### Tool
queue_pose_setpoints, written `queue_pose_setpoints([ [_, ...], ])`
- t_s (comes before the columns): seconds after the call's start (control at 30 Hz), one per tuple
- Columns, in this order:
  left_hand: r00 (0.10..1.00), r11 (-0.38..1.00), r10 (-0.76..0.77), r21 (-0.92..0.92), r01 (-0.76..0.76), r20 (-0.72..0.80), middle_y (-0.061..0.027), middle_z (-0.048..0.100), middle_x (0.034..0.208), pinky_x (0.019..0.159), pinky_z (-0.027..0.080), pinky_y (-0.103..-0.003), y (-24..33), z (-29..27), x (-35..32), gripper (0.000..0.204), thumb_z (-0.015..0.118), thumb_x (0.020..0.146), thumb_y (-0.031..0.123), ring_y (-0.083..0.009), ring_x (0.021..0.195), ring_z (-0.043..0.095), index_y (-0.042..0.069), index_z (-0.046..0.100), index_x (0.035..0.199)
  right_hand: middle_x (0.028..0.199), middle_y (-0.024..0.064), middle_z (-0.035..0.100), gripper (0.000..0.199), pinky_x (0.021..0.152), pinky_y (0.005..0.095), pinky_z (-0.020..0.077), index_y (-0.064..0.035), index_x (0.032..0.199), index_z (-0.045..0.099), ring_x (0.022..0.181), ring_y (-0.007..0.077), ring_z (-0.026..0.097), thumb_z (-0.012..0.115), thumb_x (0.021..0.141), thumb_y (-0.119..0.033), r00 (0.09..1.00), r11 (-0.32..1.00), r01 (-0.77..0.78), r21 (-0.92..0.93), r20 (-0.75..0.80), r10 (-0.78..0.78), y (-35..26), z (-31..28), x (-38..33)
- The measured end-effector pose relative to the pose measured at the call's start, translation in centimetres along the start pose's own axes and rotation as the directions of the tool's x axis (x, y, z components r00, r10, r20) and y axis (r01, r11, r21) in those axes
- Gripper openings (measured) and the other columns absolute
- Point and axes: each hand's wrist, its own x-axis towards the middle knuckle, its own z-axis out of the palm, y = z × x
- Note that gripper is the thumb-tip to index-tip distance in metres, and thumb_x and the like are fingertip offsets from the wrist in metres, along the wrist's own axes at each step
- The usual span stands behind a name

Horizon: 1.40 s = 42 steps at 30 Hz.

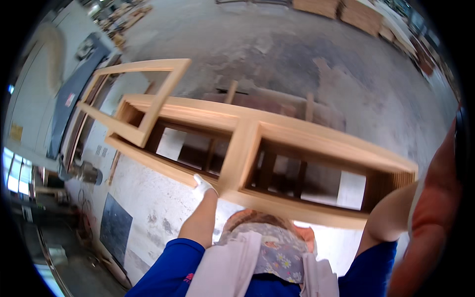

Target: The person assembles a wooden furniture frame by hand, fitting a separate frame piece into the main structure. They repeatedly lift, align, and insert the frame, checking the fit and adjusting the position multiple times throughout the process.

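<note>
A stack of pale wooden frames [238, 158] lies lengthwise in front of me, each with two openings split by a middle rail. My left hand [204, 186], with white covering on its fingers, holds the near rail just left of that middle rail. Some of its fingers are hidden at the edge. My right forearm [393, 218] reaches toward the right end of the stack. The hand itself is hidden behind a blurred orange thing with a pale edge [429, 218] close to the camera. A smaller single-opening wooden frame [163, 99] rests tilted across the stack's left end.
To the left stands a pale machine [37, 99] with a dark blue-grey panel and a motor [88, 172] below. A dark sheet [116, 227] is on the floor at lower left. Stacked wooden boards [361, 17] stand at the far right. Slim wooden supports show behind the frames.
</note>
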Motion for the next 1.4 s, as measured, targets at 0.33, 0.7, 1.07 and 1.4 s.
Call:
queue_pose_setpoints([
  [0.33, 0.997, 0.966, 0.058, -0.251, -0.068, -0.045, -0.0244, 0.070, 0.107, 0.093, 0.051, -0.048, -0.9, -1.8, -2.2, 0.086, 0.061, 0.077, 0.075, -0.0408, 0.101, 0.068, -0.001, 0.058, 0.117, 0.147, 0.0256, 0.046, 0.080, 0.117, 0.0464, 0.0307, 0.0001, 0.144, 0.045, 0.138, 0.0411, 0.041, 0.078, 0.080, -0.036, 0.339, 0.699, -0.515, -0.497, 0.630, 0.698, 4.8, 10.8, -25.4],
  [0.7, 0.814, 0.660, 0.577, -0.547, -0.515, -0.071, -0.0246, 0.058, 0.127, 0.101, 0.045, -0.045, 2.6, -7.0, 9.2, 0.070, 0.068, 0.090, 0.049, -0.0370, 0.118, 0.057, -0.006, 0.050, 0.130, 0.111, 0.0133, 0.070, 0.047, 0.091, 0.0482, 0.0491, -0.0161, 0.116, 0.068, 0.103, 0.0357, 0.064, 0.066, 0.082, -0.049, 0.157, 0.490, -0.402, -0.773, 0.469, 0.869, -3.0, 8.5, -44.5],
  [1.07, 0.249, 0.100, 0.924, 0.443, -0.891, 0.291, -0.0252, 0.046, 0.144, 0.120, 0.015, -0.056, 0.8, -6.2, 9.0, 0.065, 0.057, 0.089, 0.053, -0.0441, 0.142, 0.030, 0.004, 0.056, 0.132, 0.100, 0.0131, 0.073, 0.040, 0.082, 0.0493, 0.0523, -0.0178, 0.094, 0.077, 0.092, 0.0354, 0.068, 0.055, 0.090, -0.051, 0.033, 0.067, -0.358, -0.931, 0.059, 0.998, -1.9, 12.9, -42.8],
  [1.4, -0.203, -0.086, 0.956, 0.459, -0.884, -0.212, -0.0167, 0.064, 0.122, 0.102, 0.043, -0.054, 1.2, -5.7, 10.4, 0.038, 0.068, 0.086, 0.038, -0.0384, 0.119, 0.056, 0.008, 0.069, 0.110, 0.098, 0.0087, 0.074, 0.043, 0.083, 0.0468, 0.0550, -0.0188, 0.090, 0.077, 0.093, 0.0318, 0.070, 0.043, 0.093, -0.045, -0.163, -0.003, -0.354, -0.935, 0.059, 0.985, -1.8, 14.6, -38.6],
])
